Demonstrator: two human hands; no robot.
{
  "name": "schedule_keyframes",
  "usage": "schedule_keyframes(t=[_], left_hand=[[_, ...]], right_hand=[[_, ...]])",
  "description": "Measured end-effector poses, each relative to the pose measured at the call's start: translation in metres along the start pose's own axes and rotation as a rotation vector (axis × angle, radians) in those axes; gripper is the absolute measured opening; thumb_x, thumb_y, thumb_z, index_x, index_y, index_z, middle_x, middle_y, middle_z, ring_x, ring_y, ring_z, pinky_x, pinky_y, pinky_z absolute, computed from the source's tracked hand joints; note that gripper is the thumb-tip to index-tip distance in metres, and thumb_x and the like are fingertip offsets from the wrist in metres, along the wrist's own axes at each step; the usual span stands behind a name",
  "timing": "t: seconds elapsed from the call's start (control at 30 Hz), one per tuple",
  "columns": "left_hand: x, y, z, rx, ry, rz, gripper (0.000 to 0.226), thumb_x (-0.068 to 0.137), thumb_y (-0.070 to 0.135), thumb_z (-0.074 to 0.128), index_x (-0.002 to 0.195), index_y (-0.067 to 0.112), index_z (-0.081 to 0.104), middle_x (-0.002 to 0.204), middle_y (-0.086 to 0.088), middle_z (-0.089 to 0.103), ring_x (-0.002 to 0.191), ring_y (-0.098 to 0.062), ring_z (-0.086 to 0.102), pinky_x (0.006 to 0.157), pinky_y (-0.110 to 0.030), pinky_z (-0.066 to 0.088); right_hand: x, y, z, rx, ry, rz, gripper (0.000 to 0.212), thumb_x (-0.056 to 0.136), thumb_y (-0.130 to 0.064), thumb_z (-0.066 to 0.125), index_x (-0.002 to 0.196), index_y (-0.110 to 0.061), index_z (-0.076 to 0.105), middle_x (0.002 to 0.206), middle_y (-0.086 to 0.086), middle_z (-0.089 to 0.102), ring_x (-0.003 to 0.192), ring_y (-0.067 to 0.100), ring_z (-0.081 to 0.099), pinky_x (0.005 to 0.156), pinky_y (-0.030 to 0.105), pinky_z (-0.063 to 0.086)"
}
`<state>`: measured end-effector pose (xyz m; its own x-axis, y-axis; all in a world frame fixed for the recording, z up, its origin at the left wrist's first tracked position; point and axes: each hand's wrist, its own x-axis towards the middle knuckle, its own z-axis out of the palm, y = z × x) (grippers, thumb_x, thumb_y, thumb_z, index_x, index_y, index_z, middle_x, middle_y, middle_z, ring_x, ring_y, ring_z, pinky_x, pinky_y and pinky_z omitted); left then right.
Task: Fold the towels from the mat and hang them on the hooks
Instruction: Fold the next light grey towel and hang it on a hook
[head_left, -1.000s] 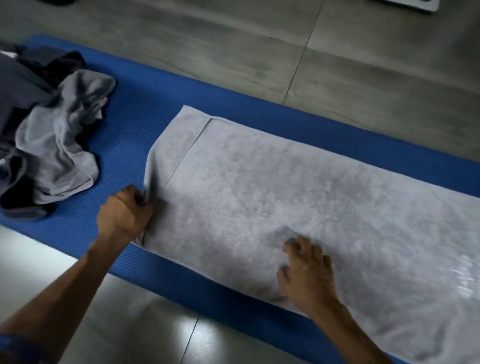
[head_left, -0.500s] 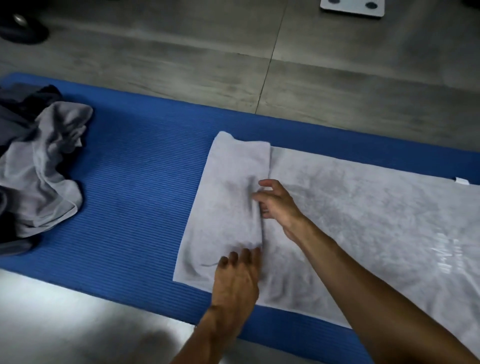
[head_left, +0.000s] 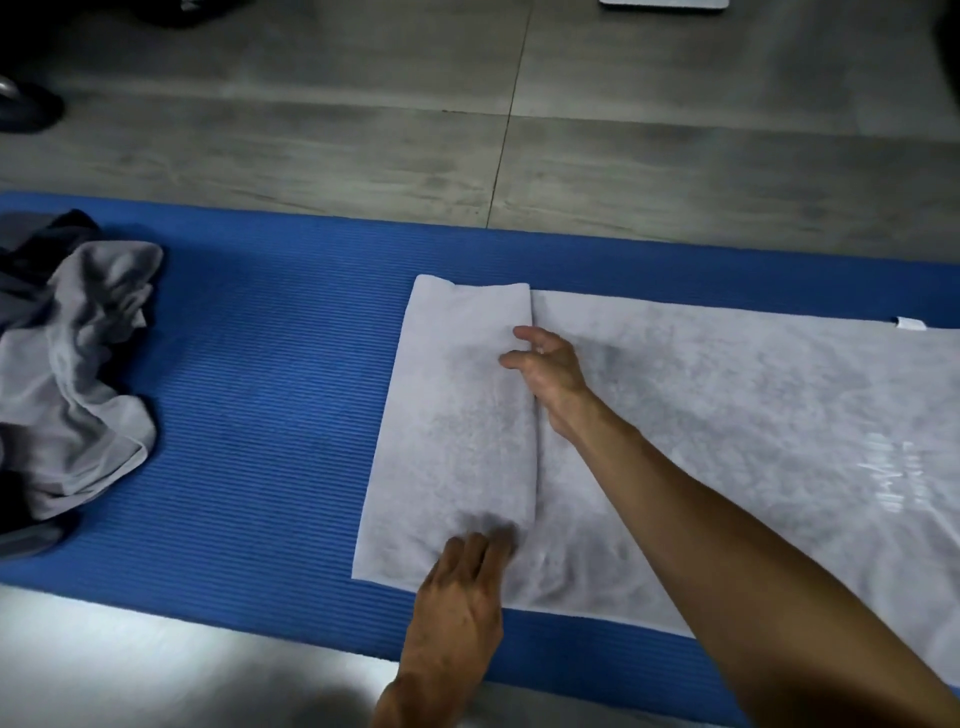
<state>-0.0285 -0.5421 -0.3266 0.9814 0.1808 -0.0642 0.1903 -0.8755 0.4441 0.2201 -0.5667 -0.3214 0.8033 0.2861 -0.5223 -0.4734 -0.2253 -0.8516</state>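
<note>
A grey towel (head_left: 727, 415) is spread flat on the blue mat (head_left: 260, 415), which lies on the grey floor (head_left: 363, 130). The towel's left end is folded over onto itself, forming a flap (head_left: 457, 415) whose free edge runs from the far side to the near side.

The left hand (head_left: 462, 608) is laid on the near end of the flap, fingers straight and together, pressing the cloth down; nothing is gripped by it. The right hand (head_left: 550, 374) is placed at the flap's free edge, farther from the person, with the forearm crossing over the towel. Its fingers are loosely bent and touch the flap's edge; whether the cloth is pinched cannot be told.

A small white tag (head_left: 911, 324) is seen at the towel's far edge on the right. A crumpled pile of cloths (head_left: 67, 374), light grey and dark, is left on the mat's left end, well apart from the towel. A dark shoe (head_left: 26, 111) is seen on the floor at far left.
</note>
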Motion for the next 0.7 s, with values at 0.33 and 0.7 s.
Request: schedule_keyframes(t=[0.33,0.7], left_hand=[[0.021,0.095,0.037,-0.084,-0.029,0.578,0.040,0.093,0.006,0.040,0.131,0.011,0.054,0.118,-0.005,0.064,0.091,-0.017,0.059,0.060,-0.023,0.049],[0.035,0.101,0.064,-0.115,-0.033,0.453,0.029,0.085,0.025,0.057,0.113,0.017,0.063,0.104,0.002,0.067,0.087,-0.016,0.062,0.074,-0.028,0.053]], right_hand=[[-0.025,0.009,-0.166,-0.093,0.091,-0.157,0.048,0.079,-0.012,0.078,0.123,-0.023,0.065,0.136,-0.014,0.046,0.111,0.009,0.058,0.080,0.012,0.051],[-0.022,0.043,-0.208,-0.672,0.329,-0.351,0.046,0.079,-0.027,0.077,0.121,-0.025,0.060,0.125,-0.004,0.053,0.107,0.019,0.058,0.091,0.036,0.053]])
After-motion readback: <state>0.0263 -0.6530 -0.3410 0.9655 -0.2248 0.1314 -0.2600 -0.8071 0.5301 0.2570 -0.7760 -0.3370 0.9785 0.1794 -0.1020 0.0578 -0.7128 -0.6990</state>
